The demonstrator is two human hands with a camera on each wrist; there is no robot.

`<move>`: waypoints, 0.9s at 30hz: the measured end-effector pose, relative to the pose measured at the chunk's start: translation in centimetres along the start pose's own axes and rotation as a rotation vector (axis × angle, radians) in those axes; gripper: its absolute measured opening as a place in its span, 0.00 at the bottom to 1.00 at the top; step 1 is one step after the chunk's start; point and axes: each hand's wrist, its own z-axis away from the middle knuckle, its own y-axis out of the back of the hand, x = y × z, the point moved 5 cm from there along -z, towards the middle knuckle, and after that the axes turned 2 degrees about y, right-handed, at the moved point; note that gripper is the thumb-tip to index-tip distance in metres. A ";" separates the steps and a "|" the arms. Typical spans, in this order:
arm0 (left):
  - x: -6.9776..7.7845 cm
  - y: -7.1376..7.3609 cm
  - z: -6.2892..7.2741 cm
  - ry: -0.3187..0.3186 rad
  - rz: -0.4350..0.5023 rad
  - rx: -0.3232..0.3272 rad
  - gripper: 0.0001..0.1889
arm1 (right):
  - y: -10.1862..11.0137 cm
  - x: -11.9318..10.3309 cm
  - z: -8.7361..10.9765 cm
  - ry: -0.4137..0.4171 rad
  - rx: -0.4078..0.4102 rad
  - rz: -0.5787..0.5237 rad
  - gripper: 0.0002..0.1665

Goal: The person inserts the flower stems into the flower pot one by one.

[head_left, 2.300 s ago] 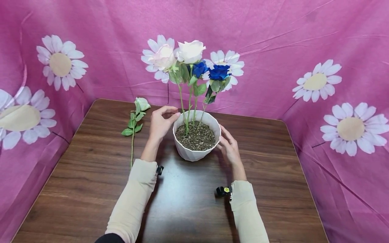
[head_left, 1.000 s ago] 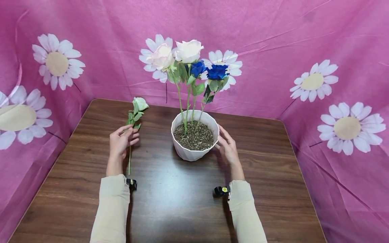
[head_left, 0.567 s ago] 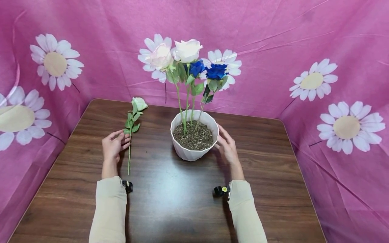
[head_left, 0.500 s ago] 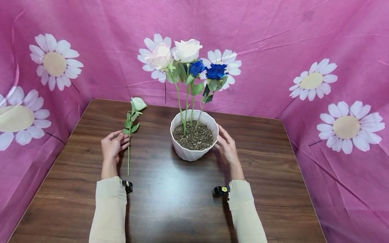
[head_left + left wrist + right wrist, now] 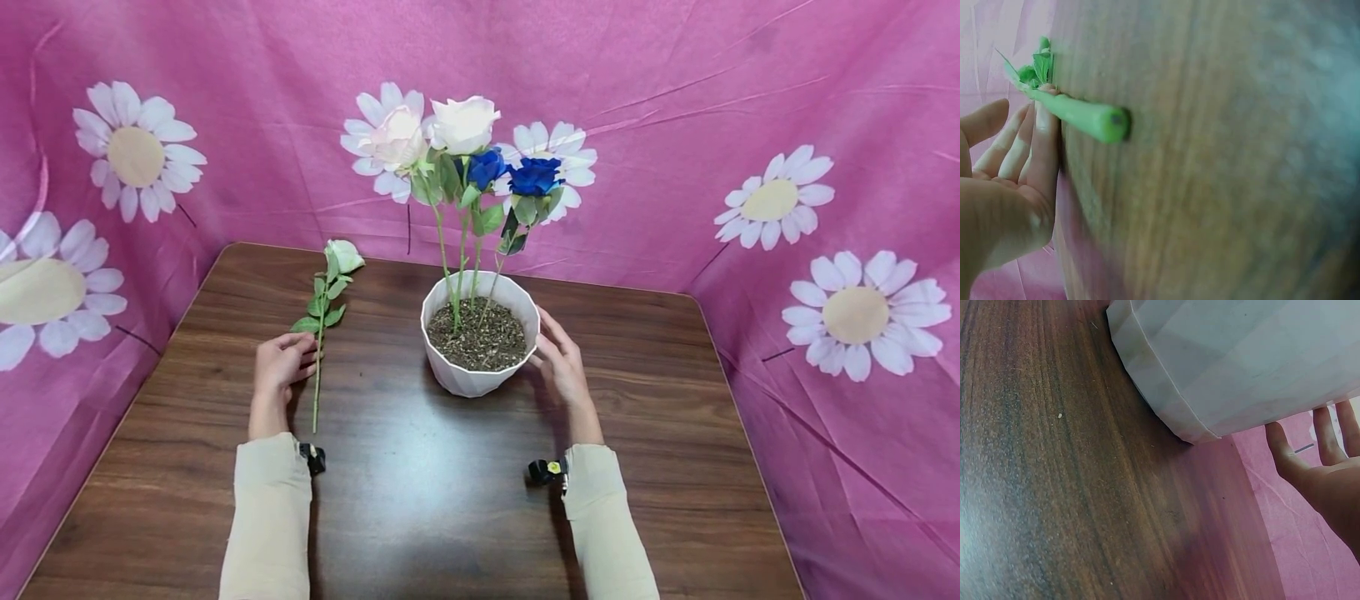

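On the left of the table lies a loose white rose (image 5: 345, 257), its green stem (image 5: 1085, 116) pointing toward the person. My left hand (image 5: 279, 371) is beside that stem just below the leaves; in the left wrist view its fingers reach under or against the stem and the thumb stands apart. At the centre is a white faceted flowerpot (image 5: 471, 382) with soil. Two pale roses (image 5: 465, 125) and two blue roses (image 5: 536, 177) stand upright in it. Fairly straight fingers (image 5: 1285, 450) of my right hand (image 5: 564, 371) touch the pot's right wall.
The brown wooden table (image 5: 420, 517) ends at a pink cloth (image 5: 645, 92) printed with large daisies, which hangs behind and on both sides. Each wrist carries a small black camera (image 5: 543, 472).
My left hand has left the pot's left rim and moved left to the loose rose, then slightly down its stem, uncovering the leaves. My right hand has stayed at the pot.
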 end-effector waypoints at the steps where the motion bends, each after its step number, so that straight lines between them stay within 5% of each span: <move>1: 0.0 -0.1 0.0 0.003 -0.012 -0.005 0.20 | 0.0 0.0 0.0 0.000 0.000 0.000 0.31; 12: -0.2 -0.8 -0.1 0.022 -0.080 -0.130 0.28 | 0.1 0.1 0.0 0.000 0.003 -0.003 0.33; 27: -0.6 -1.8 -0.6 0.013 0.198 -0.181 0.21 | -0.1 -0.1 0.0 0.000 0.002 -0.005 0.32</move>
